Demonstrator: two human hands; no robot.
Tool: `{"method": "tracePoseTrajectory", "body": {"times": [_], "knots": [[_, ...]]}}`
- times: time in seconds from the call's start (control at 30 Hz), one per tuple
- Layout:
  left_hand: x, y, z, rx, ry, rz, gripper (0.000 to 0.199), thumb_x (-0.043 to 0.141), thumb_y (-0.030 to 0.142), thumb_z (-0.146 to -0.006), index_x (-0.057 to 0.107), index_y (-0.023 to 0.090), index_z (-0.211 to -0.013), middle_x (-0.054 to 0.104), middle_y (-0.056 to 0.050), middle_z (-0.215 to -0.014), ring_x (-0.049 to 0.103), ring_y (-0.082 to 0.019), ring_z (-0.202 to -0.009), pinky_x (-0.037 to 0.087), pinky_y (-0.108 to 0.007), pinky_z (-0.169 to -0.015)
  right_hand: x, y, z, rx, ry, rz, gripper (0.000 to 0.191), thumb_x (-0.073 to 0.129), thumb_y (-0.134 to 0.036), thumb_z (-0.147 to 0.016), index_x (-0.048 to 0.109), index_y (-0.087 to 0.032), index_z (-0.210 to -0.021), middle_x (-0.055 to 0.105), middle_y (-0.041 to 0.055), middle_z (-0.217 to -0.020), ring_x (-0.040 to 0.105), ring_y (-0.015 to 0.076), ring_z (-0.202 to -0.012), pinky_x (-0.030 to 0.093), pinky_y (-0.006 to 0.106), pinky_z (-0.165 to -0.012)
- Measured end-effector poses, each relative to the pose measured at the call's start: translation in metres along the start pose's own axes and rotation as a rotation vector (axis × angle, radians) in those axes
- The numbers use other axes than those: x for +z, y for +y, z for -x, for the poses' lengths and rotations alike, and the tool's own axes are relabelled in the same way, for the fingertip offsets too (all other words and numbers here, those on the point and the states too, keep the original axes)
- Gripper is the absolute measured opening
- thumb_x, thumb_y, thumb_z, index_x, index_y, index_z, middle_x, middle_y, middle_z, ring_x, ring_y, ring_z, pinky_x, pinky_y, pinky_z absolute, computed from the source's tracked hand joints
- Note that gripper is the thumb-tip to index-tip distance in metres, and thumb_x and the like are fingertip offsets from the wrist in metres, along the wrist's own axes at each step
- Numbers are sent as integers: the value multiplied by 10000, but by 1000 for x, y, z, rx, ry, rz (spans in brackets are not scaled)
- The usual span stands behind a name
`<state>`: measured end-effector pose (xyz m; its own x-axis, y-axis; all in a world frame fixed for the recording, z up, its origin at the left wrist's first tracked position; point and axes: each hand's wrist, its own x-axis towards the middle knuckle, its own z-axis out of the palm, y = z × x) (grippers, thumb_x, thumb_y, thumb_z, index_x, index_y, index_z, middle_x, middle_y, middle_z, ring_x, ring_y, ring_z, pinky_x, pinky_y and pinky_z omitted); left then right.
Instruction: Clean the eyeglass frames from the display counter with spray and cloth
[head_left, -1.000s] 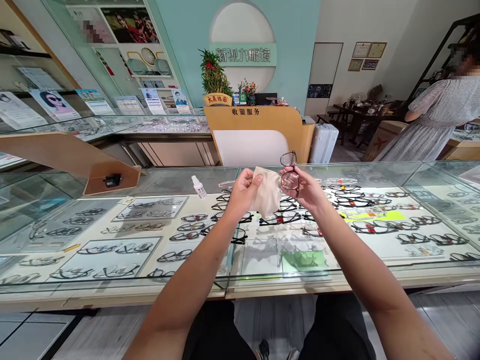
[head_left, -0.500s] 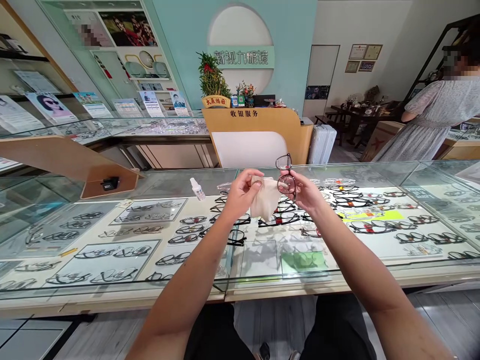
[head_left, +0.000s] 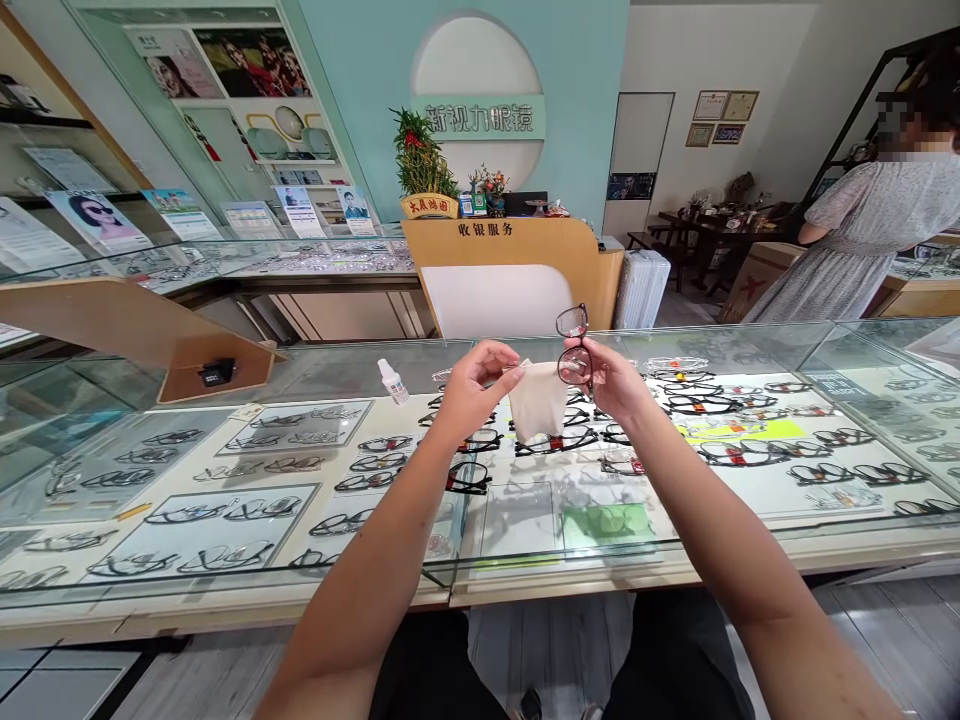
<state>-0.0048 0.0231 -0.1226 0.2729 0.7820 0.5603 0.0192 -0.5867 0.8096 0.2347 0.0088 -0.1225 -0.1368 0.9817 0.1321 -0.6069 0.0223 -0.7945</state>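
Between thumb and fingers, my left hand (head_left: 484,385) pinches a corner of a pale cream cleaning cloth (head_left: 538,405), which hangs down in front of me. My right hand (head_left: 611,380) grips a pair of dark-framed eyeglasses (head_left: 574,345), turned so that one lens is above the other. The cloth's right edge reaches close to the lower lens; whether they touch I cannot tell. Both hands are above the glass display counter. A small white bottle (head_left: 392,382) stands on the glass to the left of my left hand.
Rows of eyeglasses (head_left: 739,455) lie inside the glass display case (head_left: 450,572). A wooden stand (head_left: 135,320) rises at the left. Behind the case is a cashier desk (head_left: 517,250) with plants on it. A person (head_left: 885,215) stands at the far right.
The cloth now hangs flatter and more spread out, with its corner between my left fingers. The eyeglasses have tilted slightly in my right hand.
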Motion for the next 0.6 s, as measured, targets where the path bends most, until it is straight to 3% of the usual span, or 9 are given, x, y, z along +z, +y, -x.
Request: {"method": "tracePoseTrajectory", "body": {"times": [0.33, 0.5, 0.6], "knots": [[1, 3, 4, -19, -157, 110, 324, 805, 403, -925, 631, 251, -1152, 583, 11, -873, 529, -118, -706, 401, -219, -611, -3, 6, -3, -5, -33, -15, 156, 791, -335, -905, 813, -207, -992, 811, 25, -824, 755, 167, -752, 646, 287, -787], [2, 5, 5, -29, -150, 139, 348, 836, 382, -897, 634, 257, -1151, 574, 21, -833, 510, -120, -686, 376, -226, -592, 1, 4, -2, 2, -30, -22, 134, 795, -314, -900, 821, -196, -959, 808, 26, -820, 757, 152, -743, 644, 245, -750], [3, 7, 5, -27, -116, 169, 368, 862, 380, -870, 642, 254, -1137, 565, 27, -813, 488, -113, -662, 360, -225, -578, 4, 3, 1, 41, -54, -28, 108, 757, -310, -936, 813, -221, -955, 839, 33, -949, 785, 166, -858, 668, 265, -800]]}}
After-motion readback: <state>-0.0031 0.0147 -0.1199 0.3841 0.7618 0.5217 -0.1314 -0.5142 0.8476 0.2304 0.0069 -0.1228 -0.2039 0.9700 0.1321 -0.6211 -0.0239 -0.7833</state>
